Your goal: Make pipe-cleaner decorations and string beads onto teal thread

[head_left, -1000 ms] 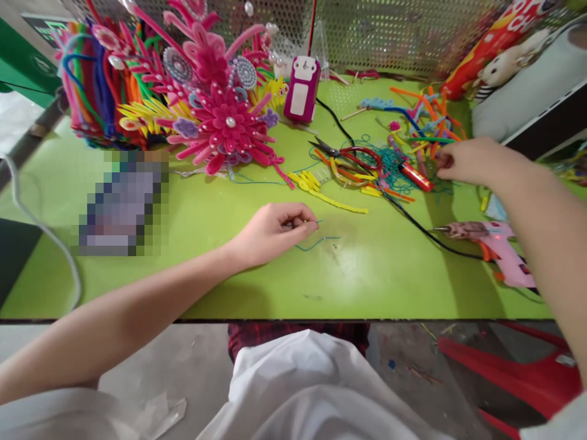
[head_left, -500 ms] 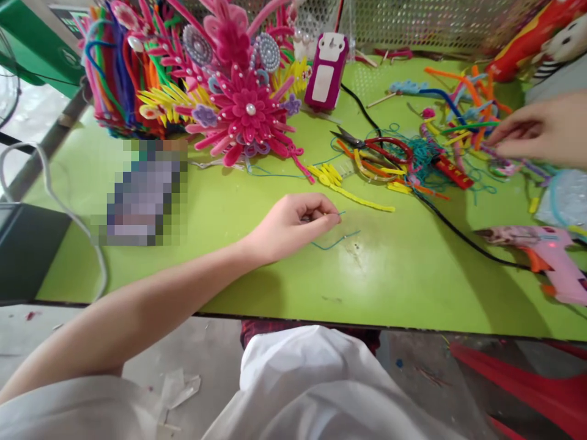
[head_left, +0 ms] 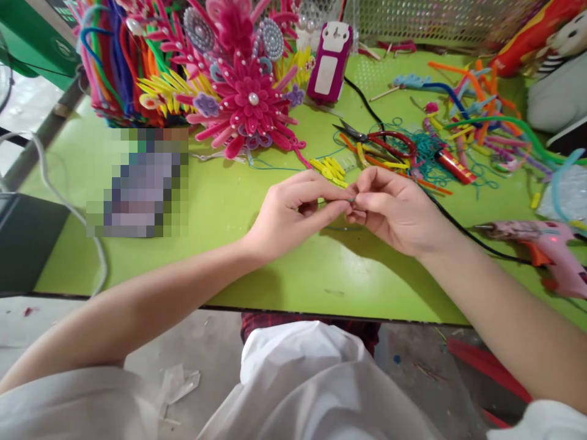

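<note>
My left hand (head_left: 298, 211) is closed in a pinch on a thin teal thread (head_left: 342, 228), part of which hangs loose below the fingers. Against its fingertips, my right hand (head_left: 397, 211) is pinched shut at the same spot, where the thread's end seems to be; the fingers mostly hide it. Just beyond the hands lie short yellow pipe-cleaner pieces (head_left: 328, 169). Behind the right hand are red-handled scissors (head_left: 392, 144) with their blades slightly apart, beside a tangle of teal thread (head_left: 424, 153).
A pink flower decoration (head_left: 252, 101) stands at the back, beside bundled pipe cleaners (head_left: 114, 73). On the right lie a pink glue gun (head_left: 545, 241), loose coloured pipe cleaners (head_left: 481, 91) and a plastic bag (head_left: 562, 195). A purple power strip (head_left: 328, 64) and a blurred-out object (head_left: 142, 186) sit further left.
My right hand has come from the pipe cleaners at the right to the left fingertips and pinches there. My left hand stays in about the same place. A green pipe cleaner now stretches further right.
</note>
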Available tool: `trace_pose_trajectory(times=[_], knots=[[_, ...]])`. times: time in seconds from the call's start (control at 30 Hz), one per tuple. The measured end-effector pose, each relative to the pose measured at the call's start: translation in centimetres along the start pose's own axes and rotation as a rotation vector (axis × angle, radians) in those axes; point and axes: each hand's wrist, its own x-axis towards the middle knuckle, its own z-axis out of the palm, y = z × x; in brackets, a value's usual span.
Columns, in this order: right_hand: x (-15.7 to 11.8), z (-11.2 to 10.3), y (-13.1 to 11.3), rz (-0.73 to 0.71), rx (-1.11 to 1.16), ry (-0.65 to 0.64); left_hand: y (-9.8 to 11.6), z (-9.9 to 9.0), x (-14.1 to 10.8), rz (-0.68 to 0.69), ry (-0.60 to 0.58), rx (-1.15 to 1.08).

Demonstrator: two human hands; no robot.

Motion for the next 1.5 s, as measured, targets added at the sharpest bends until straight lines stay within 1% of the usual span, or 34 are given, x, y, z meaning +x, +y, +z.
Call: trace_pose_trajectory(times=[0.07, 0.23, 0.33, 0.4, 0.47, 0.53, 0.6, 0.67, 0.77, 0.83, 0.9, 1.0, 1.07, 1.17, 1.23, 1.37, 1.5], knots=[[-0.1, 0.4, 0.4, 0.027, 0.090, 0.054, -0.1, 0.0, 0.0, 0.058, 0.036, 0.047], [-0.2, 1.1, 0.9, -0.020, 0.129, 0.148, -1.0, 0.3, 0.4, 0.204, 0.112, 0.052], [-0.5, 1.5, 0.9, -0.017, 0.157, 0.159, -1.5, 0.3, 0.7, 0.322, 0.156, 0.072], [-0.6, 1.5, 0.7, 0.002, 0.167, 0.153, -1.7, 0.3, 0.8, 0.379, 0.153, 0.107], [-0.7, 1.3, 0.6, 0.042, 0.178, 0.150, -1.7, 0.2, 0.8, 0.425, 0.149, 0.144], [-0.7, 0.9, 0.5, 0.113, 0.178, 0.140, -1.6, 0.2, 0.7, 0.456, 0.146, 0.176], [-0.7, 0.4, 0.4, 0.190, 0.143, 0.114, -1.6, 0.2, 0.6, 0.483, 0.144, 0.207], [-0.9, 0.0, 0.3, 0.225, 0.068, 0.082, -1.6, 0.2, 0.6, 0.514, 0.148, 0.232], [-1.5, -0.5, 0.1, 0.151, -0.120, 0.079, -1.6, 0.3, 0.5, 0.534, 0.136, 0.258], [-2.0, -0.6, -0.2, 0.069, -0.278, 0.110, -1.6, 0.2, 0.4, 0.522, 0.087, 0.253], [-2.4, -0.7, -0.4, 0.018, -0.405, 0.134, -1.5, 0.2, 0.2, 0.500, 0.022, 0.229], [-2.7, -0.7, -0.6, 0.001, -0.456, 0.128, -1.3, 0.0, 0.1, 0.440, -0.032, 0.191], [-2.7, -0.6, -0.5, -0.014, -0.400, 0.110, -1.1, -0.1, 0.1, 0.319, -0.061, 0.150], [-2.4, -0.6, -0.3, -0.061, -0.309, 0.100, -0.8, -0.2, 0.2, 0.076, -0.174, 0.019], [-2.2, -0.6, -0.1, -0.073, -0.292, 0.114, -0.6, -0.3, 0.2, -0.011, -0.234, -0.072], [-1.9, -0.6, 0.2, -0.043, -0.256, 0.107, -0.4, -0.3, 0.1, -0.026, -0.249, -0.163], [-1.8, -0.6, 0.1, -0.030, -0.220, 0.093, -0.4, -0.3, 0.0, 0.000, -0.254, -0.170]])
